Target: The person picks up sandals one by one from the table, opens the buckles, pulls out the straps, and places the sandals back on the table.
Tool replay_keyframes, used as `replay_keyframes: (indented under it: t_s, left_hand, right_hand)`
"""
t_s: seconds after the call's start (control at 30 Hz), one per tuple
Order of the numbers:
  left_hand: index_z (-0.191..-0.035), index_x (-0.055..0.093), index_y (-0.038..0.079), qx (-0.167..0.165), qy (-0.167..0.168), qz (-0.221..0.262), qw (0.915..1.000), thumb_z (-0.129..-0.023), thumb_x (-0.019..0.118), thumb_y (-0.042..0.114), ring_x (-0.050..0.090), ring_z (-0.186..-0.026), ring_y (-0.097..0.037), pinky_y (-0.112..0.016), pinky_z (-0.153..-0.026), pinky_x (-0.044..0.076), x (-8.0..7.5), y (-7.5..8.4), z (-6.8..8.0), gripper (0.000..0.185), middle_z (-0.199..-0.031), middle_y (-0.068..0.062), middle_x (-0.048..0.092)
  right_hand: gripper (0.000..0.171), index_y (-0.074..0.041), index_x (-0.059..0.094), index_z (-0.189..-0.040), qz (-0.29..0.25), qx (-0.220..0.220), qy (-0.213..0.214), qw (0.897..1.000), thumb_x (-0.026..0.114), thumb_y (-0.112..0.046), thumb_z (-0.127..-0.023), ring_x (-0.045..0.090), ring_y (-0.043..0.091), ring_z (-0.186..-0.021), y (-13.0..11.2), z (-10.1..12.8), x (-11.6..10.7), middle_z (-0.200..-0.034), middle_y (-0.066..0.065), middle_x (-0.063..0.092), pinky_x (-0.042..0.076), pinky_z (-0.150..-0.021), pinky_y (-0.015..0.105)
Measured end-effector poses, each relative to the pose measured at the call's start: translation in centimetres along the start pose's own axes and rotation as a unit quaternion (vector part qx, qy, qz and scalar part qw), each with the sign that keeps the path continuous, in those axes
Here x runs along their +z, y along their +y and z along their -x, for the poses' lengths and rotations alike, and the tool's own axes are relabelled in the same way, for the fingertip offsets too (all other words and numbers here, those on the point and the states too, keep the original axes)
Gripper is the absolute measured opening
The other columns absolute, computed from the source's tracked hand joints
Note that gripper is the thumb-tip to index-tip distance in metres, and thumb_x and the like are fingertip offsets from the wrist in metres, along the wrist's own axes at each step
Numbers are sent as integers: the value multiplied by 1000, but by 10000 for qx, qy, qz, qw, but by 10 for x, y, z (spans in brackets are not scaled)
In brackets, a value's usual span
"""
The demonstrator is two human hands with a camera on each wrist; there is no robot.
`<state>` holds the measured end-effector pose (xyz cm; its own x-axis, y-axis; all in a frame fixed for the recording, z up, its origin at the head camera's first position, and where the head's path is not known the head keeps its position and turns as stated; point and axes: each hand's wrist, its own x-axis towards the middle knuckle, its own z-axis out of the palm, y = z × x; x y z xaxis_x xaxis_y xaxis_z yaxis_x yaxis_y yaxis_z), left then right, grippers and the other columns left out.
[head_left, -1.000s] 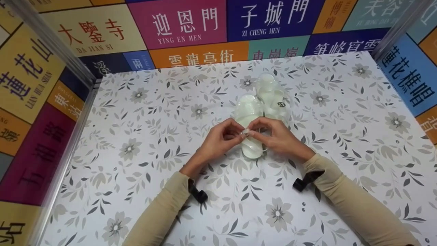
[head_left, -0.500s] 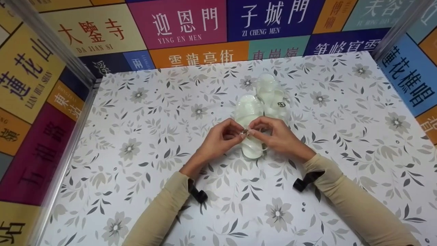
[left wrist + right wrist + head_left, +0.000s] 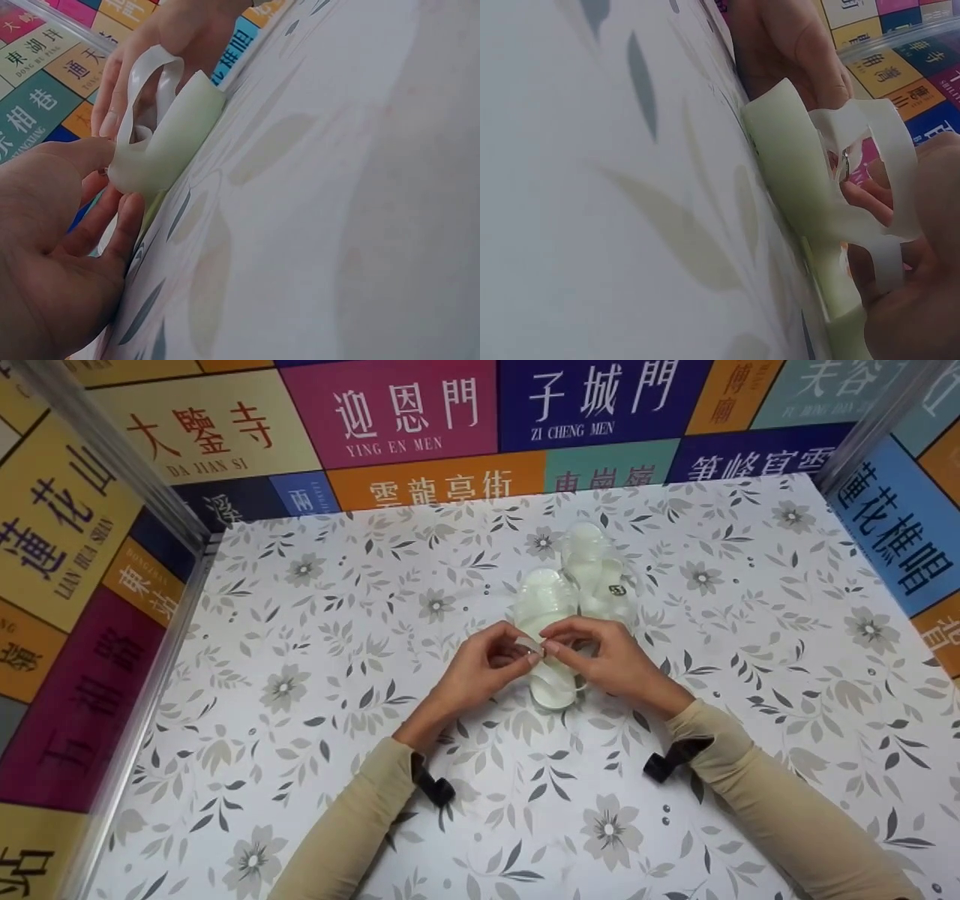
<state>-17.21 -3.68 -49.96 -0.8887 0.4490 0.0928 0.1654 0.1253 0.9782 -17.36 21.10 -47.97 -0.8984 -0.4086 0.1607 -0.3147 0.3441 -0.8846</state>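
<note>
Head view, near sandal [image 3: 553, 660]: translucent pale jelly sandal at the middle of the floral tabletop [image 3: 300, 735]; long axis runs 12 to 6 o'clock, heel end toward the person.
Head view, far sandal [image 3: 596, 570]: its mate, touching or just beside it at 1 o'clock; a small dark badge shows on the upper.
Head view, left hand [image 3: 480, 667]: comes in from 7 o'clock; thumb and forefinger pinch the sandal's strap [image 3: 527, 644] above the midfoot.
Head view, right hand [image 3: 607, 660]: comes in from 5 o'clock; fingertips pinch the same strap, meeting the left fingertips.
Head view, key relation: the strap crosses the sandal from 9 to 3 o'clock, square to the long axis; both hands equally near, one at each end.
Left wrist view, strap [image 3: 146, 71]: white loop arching above the pale green sole [image 3: 169, 135]; left thumb [image 3: 71, 154] presses the sole's edge, fingers curled beneath.
Right wrist view, strap [image 3: 889, 150]: looped over the sole [image 3: 787, 165]; a small metal buckle [image 3: 845, 160] glints inside the loop; right fingers [image 3: 907, 247] curl round the strap.
Surroundings: coloured wall panels [image 3: 405, 412] with Chinese lettering at 12, 9 and 3 o'clock.
</note>
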Motion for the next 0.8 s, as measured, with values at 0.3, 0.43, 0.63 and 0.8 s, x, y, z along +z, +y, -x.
replay_keyframes:
  t_s: [0.3, 0.43, 0.63, 0.8]
  left_hand:
    - [-131, 73, 14, 75, -151, -28, 9999, -104, 76, 20, 78, -113, -18, -32, -98, 63, -2, -1, -1, 28, -131, -5, 77]
    - [-132, 74, 13, 143, -163, 74, 9997, -103, 76, 18, 76, -119, -17, -32, -102, 62, -2, -2, -1, 30, -136, -5, 75]
    - [-129, 77, 17, 248, -126, 48, 9996, -102, 78, 23, 77, -112, -16, -31, -97, 62, -2, -3, -1, 27, -130, -1, 77]
    - [-126, 78, 17, 341, 97, 118, 9993, -99, 83, 23, 77, -110, -18, -34, -98, 64, -2, -4, 1, 28, -127, -2, 75]
  right_hand:
    - [24, -20, 80, -127, 758, -89, -97, 9970, 74, -26, -105, 75, 19, -108, -3, 1, -5, -129, -3, 78, 61, -93, 30]
    - [19, -20, 84, -119, 1022, -158, -32, 9946, 76, -29, -104, 70, 23, -127, -1, 2, -6, -138, 2, 75, 56, -106, 41]
    - [11, -24, 85, -105, 868, -339, -46, 9956, 77, -32, -103, 72, 17, -119, 0, 2, -5, -127, -2, 78, 56, -100, 30]
    - [7, -23, 81, -106, 436, -388, 0, 9983, 80, -28, -101, 71, 15, -100, -1, 2, -2, -110, -5, 79, 57, -85, 24]
